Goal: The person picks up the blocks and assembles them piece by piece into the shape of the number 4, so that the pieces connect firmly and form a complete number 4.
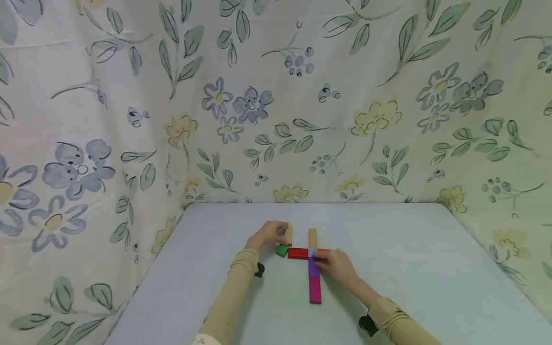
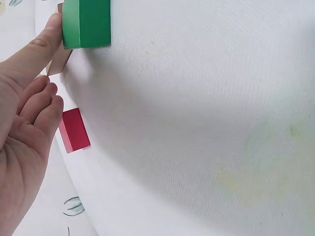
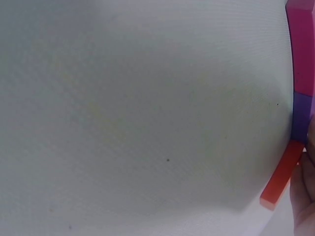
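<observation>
My left hand point(image 1: 268, 234) pinches a tan block point(image 1: 289, 235), which leans upright behind a green block point(image 1: 281, 250). In the left wrist view the thumb lies along the green block point(image 2: 87, 24), and part of the tan block point(image 2: 60, 60) shows beneath it. Blocks lie joined in a cross: a second tan block point(image 1: 312, 237), a light blue one point(image 1: 310, 252), a purple one point(image 1: 314, 268), a magenta one point(image 1: 315, 290), a red one point(image 1: 297, 253) and an orange one point(image 3: 281, 176). With its fingertips, my right hand point(image 1: 338, 268) touches the cross near the light blue and purple blocks.
All the blocks lie on a white table point(image 1: 388, 230). Behind it and along the left side hangs a flowered curtain point(image 1: 276, 105). Dark wrist cameras point(image 1: 368, 325) are strapped to both forearms.
</observation>
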Motion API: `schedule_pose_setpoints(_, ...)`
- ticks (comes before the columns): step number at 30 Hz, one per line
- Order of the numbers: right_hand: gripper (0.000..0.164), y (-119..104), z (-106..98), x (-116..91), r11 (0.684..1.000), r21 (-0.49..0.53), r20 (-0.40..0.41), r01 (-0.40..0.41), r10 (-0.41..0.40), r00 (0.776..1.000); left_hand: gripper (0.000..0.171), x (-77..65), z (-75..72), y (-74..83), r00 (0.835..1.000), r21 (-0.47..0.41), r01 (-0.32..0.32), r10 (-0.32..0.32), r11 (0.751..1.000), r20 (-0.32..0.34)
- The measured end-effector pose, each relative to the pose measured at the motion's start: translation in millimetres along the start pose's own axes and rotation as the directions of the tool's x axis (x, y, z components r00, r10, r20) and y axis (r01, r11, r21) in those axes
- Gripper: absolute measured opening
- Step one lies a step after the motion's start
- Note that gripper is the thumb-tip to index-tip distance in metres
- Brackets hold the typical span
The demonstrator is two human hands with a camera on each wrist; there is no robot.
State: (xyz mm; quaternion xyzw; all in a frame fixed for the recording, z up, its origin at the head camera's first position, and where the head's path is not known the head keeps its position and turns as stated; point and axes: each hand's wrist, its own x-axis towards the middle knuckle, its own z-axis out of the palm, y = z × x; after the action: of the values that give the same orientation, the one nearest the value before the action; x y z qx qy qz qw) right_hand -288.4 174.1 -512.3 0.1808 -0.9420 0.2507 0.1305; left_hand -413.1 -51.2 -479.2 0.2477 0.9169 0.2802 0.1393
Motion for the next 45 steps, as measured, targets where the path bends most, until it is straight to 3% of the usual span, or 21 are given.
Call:
schedule_pose_setpoints(7,0.024,-3,1,-2,1.0,0.0,-0.015,0.002,-0.002,1.0,0.067,-1.0,-0.1,-2.5,1.0,-0.02,0.018,-0.018,1.0,0.004)
schedule_pose_setpoints(18,0.025,-2,0,-1,1.0,0.006,-0.013,-0.002,0.002,1.0,0.069,-0.7,5.8,-8.3,0.997,-0.03,0.015,-0.018,0.999,-0.073)
schedule_pose_setpoints(24,0.025,-1,0,-2,1.0,0.011,-0.017,-0.004,0.005,1.0,0.071,-2.9,0.4,-5.5,0.995,-0.057,0.016,-0.021,0.998,-0.099)
schedule_pose_setpoints(32,0.025,-1,0,-2,1.0,0.01,-0.013,0.002,-0.002,1.0,0.065,-6.8,-16.9,-1.9,0.993,-0.042,-0.045,0.04,0.998,-0.109)
schedule_pose_setpoints(45,0.025,1,0,-1,1.0,0.011,-0.005,0.015,-0.015,1.0,0.062,-6.2,-39.7,2.6,0.971,0.052,-0.23,0.233,0.972,-0.055)
